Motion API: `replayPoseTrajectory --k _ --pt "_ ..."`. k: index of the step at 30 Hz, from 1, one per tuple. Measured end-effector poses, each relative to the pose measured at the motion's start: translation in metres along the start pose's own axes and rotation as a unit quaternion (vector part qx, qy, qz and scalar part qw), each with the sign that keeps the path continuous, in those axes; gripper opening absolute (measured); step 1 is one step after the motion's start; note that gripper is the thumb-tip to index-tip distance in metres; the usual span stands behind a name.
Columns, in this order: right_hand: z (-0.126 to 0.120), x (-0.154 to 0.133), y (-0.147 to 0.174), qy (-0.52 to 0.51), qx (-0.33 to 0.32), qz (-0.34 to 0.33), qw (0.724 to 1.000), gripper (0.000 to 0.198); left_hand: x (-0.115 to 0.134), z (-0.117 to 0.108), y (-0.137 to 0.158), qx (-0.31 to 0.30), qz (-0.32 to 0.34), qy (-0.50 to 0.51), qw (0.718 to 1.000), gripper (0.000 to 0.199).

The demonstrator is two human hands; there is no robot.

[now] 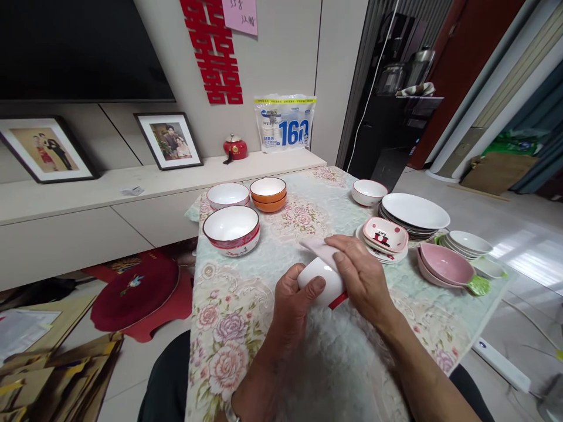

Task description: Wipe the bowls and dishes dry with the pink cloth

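My left hand (pixel 294 302) grips a white bowl (pixel 320 276) with a red patch low on its side, thumb on the outer wall. The bowl is tilted, held above the near middle of the table, its opening hidden from me. In my right hand (pixel 363 278) is a pale pink cloth (pixel 322 248), pressed against the bowl's outside. Just beyond my right hand, a square cat-print dish (pixel 385 234) rests on small plates. To the far left of my hands stand stacked bowls with a dark rim (pixel 231 225).
Orange bowls (pixel 269 203) and a white bowl stack (pixel 227 195) stand at the back left of the floral tablecloth (pixel 233 351). At the right are white plates (pixel 416 211), pink bowls (pixel 446 265), small white dishes (pixel 470 242) and a red-rimmed bowl (pixel 368 191). A red stool (pixel 136 287) stands left.
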State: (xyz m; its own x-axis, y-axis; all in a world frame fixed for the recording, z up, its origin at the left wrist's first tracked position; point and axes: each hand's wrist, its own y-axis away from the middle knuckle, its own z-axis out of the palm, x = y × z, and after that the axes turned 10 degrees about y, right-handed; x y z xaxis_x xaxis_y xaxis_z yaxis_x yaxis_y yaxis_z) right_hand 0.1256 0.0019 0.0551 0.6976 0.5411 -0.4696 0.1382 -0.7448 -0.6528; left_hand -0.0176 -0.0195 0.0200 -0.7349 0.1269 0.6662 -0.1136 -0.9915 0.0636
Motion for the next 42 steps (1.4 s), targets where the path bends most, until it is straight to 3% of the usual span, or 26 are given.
replayPoseTrajectory --k 4,7,11,16,18,20,24,28,31,33,38,42 --pt "0.005 -0.013 0.002 0.058 -0.015 -0.084 0.995 0.029 -0.004 -0.001 -0.001 -0.016 0.02 -0.009 1.0 0.025" --pt "0.001 -0.006 0.0 0.016 -0.013 -0.062 0.998 0.028 -0.005 0.001 0.0 -0.022 0.0 0.009 1.0 0.03" --pt "-0.007 0.015 -0.005 -0.118 0.002 0.122 0.986 0.03 0.0 0.003 0.002 -0.02 -0.025 0.041 0.999 0.037" --pt "0.007 0.039 -0.001 -0.241 0.045 0.332 0.911 0.04 0.006 0.004 0.001 -0.038 -0.02 0.099 0.994 0.044" --pt "0.013 0.045 0.002 -0.27 0.069 0.391 0.877 0.041 0.007 0.004 0.001 -0.05 -0.02 0.118 0.992 0.044" --pt "0.014 0.048 0.003 -0.286 0.07 0.411 0.863 0.042 0.007 0.004 0.0 -0.064 -0.029 0.122 0.99 0.045" --pt "-0.001 0.05 -0.002 -0.278 0.037 0.348 0.895 0.04 0.005 0.004 0.0 -0.098 -0.054 0.077 0.991 0.044" --pt "-0.013 0.05 -0.006 -0.277 -0.031 0.317 0.907 0.043 0.004 0.0 -0.001 -0.076 -0.078 0.021 0.994 0.039" --pt "-0.01 0.046 -0.004 -0.274 -0.025 0.312 0.909 0.044 0.006 0.0 -0.002 -0.051 -0.085 0.027 0.995 0.037" --pt "-0.007 0.042 -0.002 -0.237 -0.011 0.286 0.928 0.041 0.006 0.001 -0.001 -0.033 -0.07 0.033 0.996 0.037" --pt "-0.002 0.021 0.0 -0.062 -0.001 0.123 0.991 0.032 0.003 0.002 -0.001 -0.004 -0.02 0.019 1.0 0.033" --pt "0.003 -0.005 0.002 0.04 -0.003 -0.027 0.999 0.03 -0.004 0.0 -0.001 -0.006 0.013 -0.003 1.0 0.025"
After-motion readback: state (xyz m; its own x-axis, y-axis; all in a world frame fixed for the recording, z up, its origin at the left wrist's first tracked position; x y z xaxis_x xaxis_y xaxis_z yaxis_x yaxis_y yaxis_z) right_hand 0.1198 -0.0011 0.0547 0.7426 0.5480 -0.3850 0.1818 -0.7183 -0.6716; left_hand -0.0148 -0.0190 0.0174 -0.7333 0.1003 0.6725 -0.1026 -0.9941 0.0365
